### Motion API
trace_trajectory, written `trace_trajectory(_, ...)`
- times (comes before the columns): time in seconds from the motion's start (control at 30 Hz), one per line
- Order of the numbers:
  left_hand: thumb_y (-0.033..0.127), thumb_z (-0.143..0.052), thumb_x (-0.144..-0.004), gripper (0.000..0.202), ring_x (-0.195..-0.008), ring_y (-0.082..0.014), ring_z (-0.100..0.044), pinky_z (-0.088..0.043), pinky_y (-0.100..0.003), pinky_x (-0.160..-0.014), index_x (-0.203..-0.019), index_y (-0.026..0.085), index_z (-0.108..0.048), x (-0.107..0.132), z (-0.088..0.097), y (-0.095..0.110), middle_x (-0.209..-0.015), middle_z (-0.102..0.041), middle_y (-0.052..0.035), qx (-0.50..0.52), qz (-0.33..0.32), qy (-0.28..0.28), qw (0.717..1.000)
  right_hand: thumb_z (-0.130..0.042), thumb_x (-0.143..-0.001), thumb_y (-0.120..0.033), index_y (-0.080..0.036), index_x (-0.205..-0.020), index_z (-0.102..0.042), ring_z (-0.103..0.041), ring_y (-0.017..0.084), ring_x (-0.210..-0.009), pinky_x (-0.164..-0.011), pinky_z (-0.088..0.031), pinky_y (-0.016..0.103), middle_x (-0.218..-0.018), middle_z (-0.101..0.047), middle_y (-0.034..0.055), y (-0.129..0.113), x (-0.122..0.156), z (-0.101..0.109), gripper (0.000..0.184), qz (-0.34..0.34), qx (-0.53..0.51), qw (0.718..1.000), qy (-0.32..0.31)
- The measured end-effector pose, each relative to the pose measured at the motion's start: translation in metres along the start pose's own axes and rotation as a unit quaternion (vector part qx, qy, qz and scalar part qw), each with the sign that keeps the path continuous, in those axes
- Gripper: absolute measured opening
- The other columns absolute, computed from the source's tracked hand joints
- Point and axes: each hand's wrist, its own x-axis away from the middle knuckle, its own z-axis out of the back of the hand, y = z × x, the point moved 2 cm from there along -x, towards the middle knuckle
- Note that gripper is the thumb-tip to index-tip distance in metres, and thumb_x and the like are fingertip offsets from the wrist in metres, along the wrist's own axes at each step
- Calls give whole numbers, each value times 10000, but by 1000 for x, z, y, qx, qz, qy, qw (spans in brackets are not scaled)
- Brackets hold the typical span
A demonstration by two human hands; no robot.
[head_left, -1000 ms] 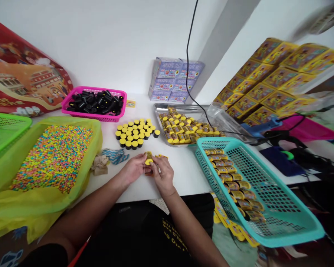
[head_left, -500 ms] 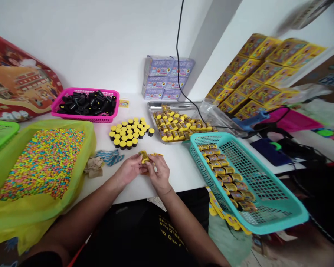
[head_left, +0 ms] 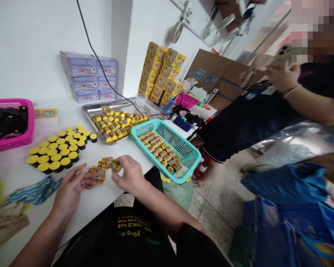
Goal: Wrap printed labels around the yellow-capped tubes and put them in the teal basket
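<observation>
My right hand [head_left: 128, 173] pinches a small labelled tube [head_left: 114, 165] just above the white table [head_left: 80, 111]. My left hand [head_left: 69, 189] rests beside it with fingers spread, its fingertips on a small pile of yellow labels [head_left: 98, 173]. A cluster of yellow-capped black tubes [head_left: 58, 148] stands upright just beyond my left hand. To the right sits a teal basket [head_left: 180, 148] holding a row of labelled tubes. Behind it a metal tray [head_left: 91, 109] is full of labelled tubes.
A pink basket of black tubes [head_left: 8, 122] sits at far left. Purple boxes [head_left: 91, 76] and stacked yellow boxes [head_left: 160, 72] line the back. Another person in dark clothes [head_left: 256, 115] stands at right holding a phone. Blue bags [head_left: 281, 207] lie on the floor.
The view has swung sharply right, bringing the standing person and floor into sight. My hands have parted: the right carries the tube away, the left has opened over the labels.
</observation>
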Motion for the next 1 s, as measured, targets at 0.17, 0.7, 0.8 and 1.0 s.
trace_trajectory(0.17, 458, -866, -522, 534, -498, -155, -604, -382, -214, -443, -904, 156, -646, -7, 5, -7, -665, -719, -52, -32, 15, 69, 997, -624, -690, -222, -196, -944, -599, -598, 185, -714, -674, -453, 294, -811, -665, 32, 93, -13, 109, 257, -200, 99, 974, 40)
trace_trajectory(0.7, 518, -695, -727, 359, -483, -126, -477, -352, -235, -467, -850, 182, -661, -10, 11, -11, -542, -562, 29, -236, -115, 100, 960, -693, -701, -237, -151, -897, -625, -608, 204, -779, -640, -396, 270, -836, -679, 82, 235, -56, 130, 225, -348, 248, 903, -53)
trace_trajectory(0.8, 515, -656, -762, 330, -513, -144, -491, -398, -257, -543, -848, 197, -679, -15, 21, -11, -528, -536, 34, -319, -167, 114, 926, -687, -751, -280, -151, -987, -615, -620, 211, -838, -673, -411, 272, -918, -692, 97, 237, -83, 118, 279, -332, 251, 908, -50)
trace_trajectory(1.0, 460, -641, -764, 264, -606, -171, -552, -415, -274, -594, -800, 200, -671, -23, 31, -19, -697, -646, -12, -380, -208, 128, 892, -660, -796, -288, -130, -992, -640, -635, 250, -939, -734, -427, 303, -1017, -690, 148, 215, -92, 116, 253, -305, 253, 916, -54)
